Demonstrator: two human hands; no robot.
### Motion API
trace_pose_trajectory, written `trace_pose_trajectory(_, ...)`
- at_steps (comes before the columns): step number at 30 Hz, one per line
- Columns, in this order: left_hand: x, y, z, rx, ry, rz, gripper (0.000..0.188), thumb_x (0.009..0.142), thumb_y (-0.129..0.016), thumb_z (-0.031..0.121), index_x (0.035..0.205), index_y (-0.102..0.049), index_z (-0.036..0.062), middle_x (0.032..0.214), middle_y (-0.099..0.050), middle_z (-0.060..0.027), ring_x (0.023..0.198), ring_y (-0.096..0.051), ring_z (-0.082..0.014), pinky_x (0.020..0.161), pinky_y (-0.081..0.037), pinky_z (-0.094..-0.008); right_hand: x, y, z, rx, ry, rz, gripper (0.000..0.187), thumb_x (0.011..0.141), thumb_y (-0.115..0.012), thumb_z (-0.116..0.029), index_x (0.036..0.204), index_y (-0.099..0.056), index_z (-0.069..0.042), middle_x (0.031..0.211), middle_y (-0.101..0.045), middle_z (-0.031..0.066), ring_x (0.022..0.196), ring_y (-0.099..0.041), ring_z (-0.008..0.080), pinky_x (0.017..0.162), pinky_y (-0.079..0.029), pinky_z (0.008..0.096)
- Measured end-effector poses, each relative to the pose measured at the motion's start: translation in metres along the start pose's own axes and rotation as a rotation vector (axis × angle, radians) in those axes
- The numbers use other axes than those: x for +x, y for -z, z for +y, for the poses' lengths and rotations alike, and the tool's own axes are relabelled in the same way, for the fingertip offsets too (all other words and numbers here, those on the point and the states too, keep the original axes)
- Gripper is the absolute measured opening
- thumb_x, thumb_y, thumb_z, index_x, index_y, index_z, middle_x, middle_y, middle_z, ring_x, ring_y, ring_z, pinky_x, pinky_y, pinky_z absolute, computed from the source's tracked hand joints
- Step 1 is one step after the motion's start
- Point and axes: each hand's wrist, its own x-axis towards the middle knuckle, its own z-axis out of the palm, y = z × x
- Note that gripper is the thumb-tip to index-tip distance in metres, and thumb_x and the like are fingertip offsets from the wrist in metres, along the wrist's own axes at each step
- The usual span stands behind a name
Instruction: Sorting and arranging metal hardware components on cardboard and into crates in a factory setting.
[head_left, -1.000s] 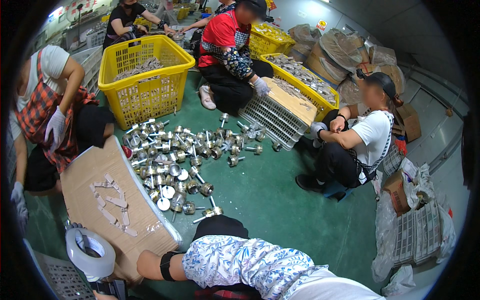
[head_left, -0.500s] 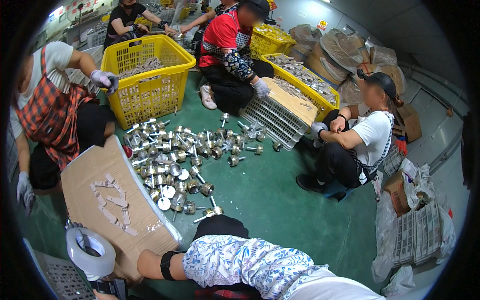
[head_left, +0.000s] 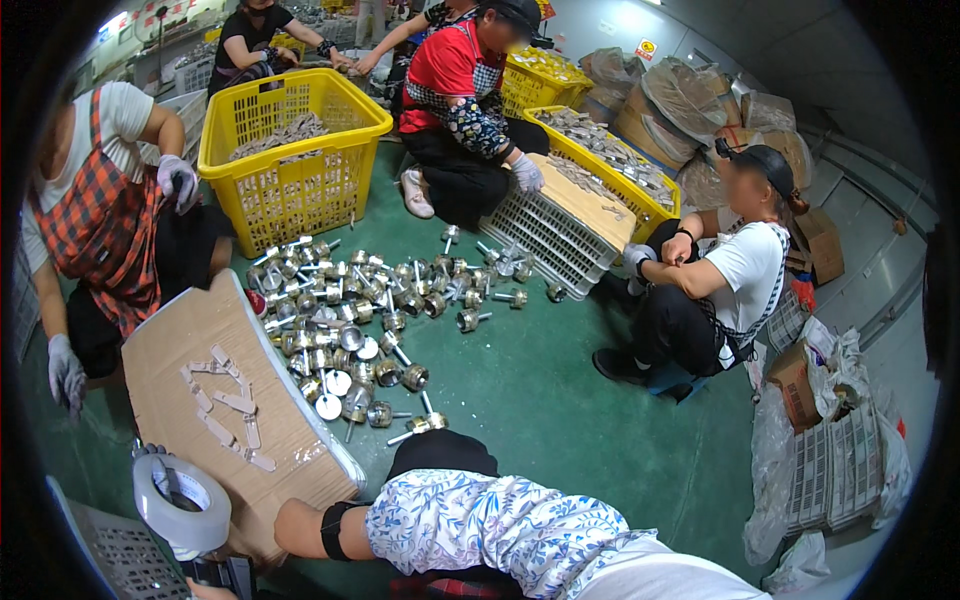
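Observation:
At the lower left a large roll of clear tape [head_left: 182, 502] stands on edge, with my left hand [head_left: 195, 552] in a pale glove closed on it. Dark gloved fingertips show above the roll; a black strap circles the wrist. My other bare arm [head_left: 300, 528], with a black band below a blue floral sleeve, comes from the lower right. Its hand does not show. Beside the roll lies a brown cardboard sheet [head_left: 185, 400] with several flat, pale strips [head_left: 235, 402] on it. Past it, metal cup-shaped parts with stems [head_left: 350, 340] are heaped on the green floor.
A yellow crate [head_left: 290, 185] holds more strips; another yellow crate [head_left: 655, 205] stands beside a grey crate [head_left: 550, 240] at the back. Co-workers sit around: one in a checked apron [head_left: 120, 220], one in red [head_left: 440, 80], one in white [head_left: 740, 270]. Wrapped bundles [head_left: 675, 110] line the right.
The co-worker in the checked apron draws a gloved hand from the yellow crate toward the body; their other hand shifts slightly toward the cardboard. My arms and the tape roll stay about the same.

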Motion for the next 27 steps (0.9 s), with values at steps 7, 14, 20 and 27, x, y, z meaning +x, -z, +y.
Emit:
trace_pose_trajectory(7,-0.006,-0.003,-0.002,-0.078,0.104,0.037,0.011,0.080,-0.057,-0.003,0.091,-0.055,-0.0051,0.078,-0.057,-0.0189,0.068,-0.056,-0.0295,0.063,-0.047,-0.0345,0.001,-0.007,0.002,0.000,0.010,-0.021,0.017,0.079,-0.057,-0.014,0.081,-0.074,-0.012,0.081,-0.071,0.0078,0.076,-0.068,0.0250,0.057,-0.049,0.0388)
trace_pose_trajectory(14,-0.012,0.018,-0.041,-0.532,0.514,-0.034,0.029,0.090,-0.054,0.009,0.115,-0.048,-0.0044,0.107,-0.054,-0.0152,0.096,-0.053,-0.0250,0.086,-0.042,-0.0342,0.003,0.001,0.000,-0.004,0.022,0.001,0.017,0.079,-0.057,-0.014,0.080,-0.074,-0.012,0.080,-0.071,0.0083,0.075,-0.068,0.0253,0.056,-0.048,0.0388)
trace_pose_trajectory(20,-0.016,0.023,-0.061,-0.809,0.691,-0.091,0.042,0.097,-0.052,0.017,0.132,-0.043,-0.0038,0.127,-0.053,-0.0126,0.117,-0.051,-0.0218,0.103,-0.039,-0.0340,0.001,-0.006,0.003,-0.005,-0.007,0.042,0.017,0.078,-0.057,-0.014,0.077,-0.073,-0.011,0.079,-0.071,0.0089,0.073,-0.068,0.0255,0.055,-0.048,0.0389)
trace_pose_trajectory(27,-0.009,0.008,-0.016,-0.405,0.515,-0.081,0.027,0.088,-0.055,0.007,0.111,-0.048,-0.0043,0.101,-0.051,-0.0128,0.091,-0.049,-0.0213,0.083,-0.041,-0.0318,-0.002,-0.002,0.000,0.000,0.003,0.028,0.016,0.078,-0.058,-0.015,0.078,-0.073,-0.011,0.079,-0.071,0.0084,0.073,-0.068,0.0254,0.055,-0.048,0.0386)
